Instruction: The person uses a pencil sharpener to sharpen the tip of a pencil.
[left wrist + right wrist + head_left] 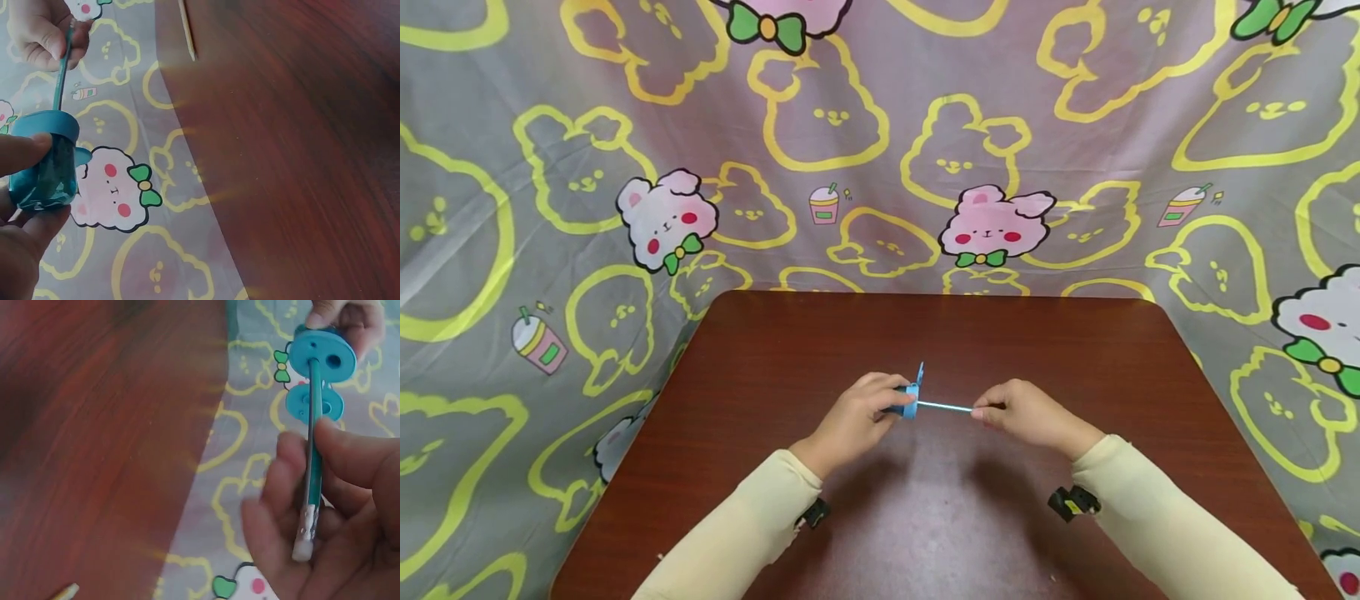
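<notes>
While both forearms in pale yellow sleeves (752, 533) reach over the dark red-brown table (925, 350), the two hands meet above its middle, each holding one part of a single assembly.

Item one — left hand (850, 421): its fingers and thumb are curled round a small blue pencil sharpener (912, 398). The left wrist view shows this as a translucent teal tub with a lighter blue lid (45, 124), the thumb (22, 152) pressed on its side and the other fingers beneath it.

Item two — right hand (1033, 417): its fingertips pinch the rear part of a thin teal pencil (945, 406). The right wrist view shows the shaft clamped between thumb and fingers, a white eraser (302, 549) poking out at the near end.

Relation: the pencil runs level between the hands, and its far end sits in one hole of the sharpener's round face (323, 357); a second, smaller hole lies just beside it. A blue lobed flap (312, 403) juts from the sharpener just below that face. The whole assembly is held in the air above the table, not resting on it.

Other entries: a thin wooden stick (186, 28) lies on the table, well apart from the hands. A grey cloth (880, 150) printed with yellow rabbit outlines and pink rabbits hangs behind and around the table.
</notes>
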A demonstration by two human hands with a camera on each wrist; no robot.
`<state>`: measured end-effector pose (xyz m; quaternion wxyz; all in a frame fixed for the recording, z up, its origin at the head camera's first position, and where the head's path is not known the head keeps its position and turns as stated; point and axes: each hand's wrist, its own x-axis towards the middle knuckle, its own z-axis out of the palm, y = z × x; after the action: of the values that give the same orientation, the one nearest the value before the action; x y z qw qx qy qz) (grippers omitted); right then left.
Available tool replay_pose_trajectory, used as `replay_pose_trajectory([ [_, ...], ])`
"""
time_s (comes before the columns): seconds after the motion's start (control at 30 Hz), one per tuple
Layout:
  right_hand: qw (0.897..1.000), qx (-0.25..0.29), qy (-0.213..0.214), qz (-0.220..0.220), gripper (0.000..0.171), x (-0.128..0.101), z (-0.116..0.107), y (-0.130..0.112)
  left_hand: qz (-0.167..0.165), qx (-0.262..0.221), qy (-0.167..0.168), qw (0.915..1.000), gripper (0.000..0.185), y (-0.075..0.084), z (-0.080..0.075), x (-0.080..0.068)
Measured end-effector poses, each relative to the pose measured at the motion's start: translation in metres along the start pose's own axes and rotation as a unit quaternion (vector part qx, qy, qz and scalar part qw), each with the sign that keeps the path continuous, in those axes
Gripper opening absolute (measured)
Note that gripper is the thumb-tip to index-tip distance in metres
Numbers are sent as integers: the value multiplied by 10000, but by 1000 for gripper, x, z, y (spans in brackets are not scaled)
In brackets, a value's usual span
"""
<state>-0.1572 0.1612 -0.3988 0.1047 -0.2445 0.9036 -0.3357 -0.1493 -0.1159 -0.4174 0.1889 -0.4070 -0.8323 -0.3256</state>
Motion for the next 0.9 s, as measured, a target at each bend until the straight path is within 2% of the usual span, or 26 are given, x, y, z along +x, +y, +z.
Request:
replay_pose_trajectory([
  [0.1, 9952, -798, 552, -134, 27, -1, 4, -2, -432, -211, -66, 9988, 34, 0, -1, 1],
  [0.17, 9845, -1347, 1041, -430, 40, -2, 7, -3, -719, -368, -80, 9967, 35, 1, -3, 2],
  [0.2, 9758, -1618, 1316, -653, 45, -2, 9, -3, -857, -430, -73, 9954, 36, 1, -4, 2],
  [0.3, 9354, -2277, 2181, -1600, 48, -1, 12, 0, -1197, -610, -57, 9909, 36, 1, -6, 3],
  [0.37, 9028, -2535, 2627, -2272, 39, -1, 13, 3, -1416, -804, -38, 9867, 36, 2, -8, 4],
  [0.47, 8572, -2776, 3074, -3061, 24, -1, 15, 8, -1706, -1112, -25, 9790, 36, 2, -10, 6],
  [0.53, 8337, -2888, 3275, -3381, 31, 0, 16, 10, -1808, -1302, -19, 9749, 37, 3, -10, 6],
  [0.6, 8211, -2890, 3422, -3539, 37, 0, 18, 10, -1828, -1340, -48, 9740, 36, 4, -10, 7],
  [0.63, 8204, -2842, 3455, -3562, 38, 1, 19, 10, -1804, -1337, -79, 9744, 36, 5, -10, 7],
  [0.67, 8249, -2763, 3447, -3526, 39, 0, 19, 10, -1756, -1276, -111, 9761, 36, 6, -10, 7],
  [0.73, 8462, -2520, 3301, -3340, 38, -1, 21, 9, -1608, -1118, -165, 9805, 36, 7, -9, 6],
  [0.8, 8805, -2190, 2972, -2975, 29, -2, 21, 7, -1384, -936, -189, 9858, 35, 8, -8, 6],
  [0.9, 9442, -1409, 2078, -2131, 10, -5, 17, 4, -950, -587, -154, 9936, 33, 8, -6, 5],
])
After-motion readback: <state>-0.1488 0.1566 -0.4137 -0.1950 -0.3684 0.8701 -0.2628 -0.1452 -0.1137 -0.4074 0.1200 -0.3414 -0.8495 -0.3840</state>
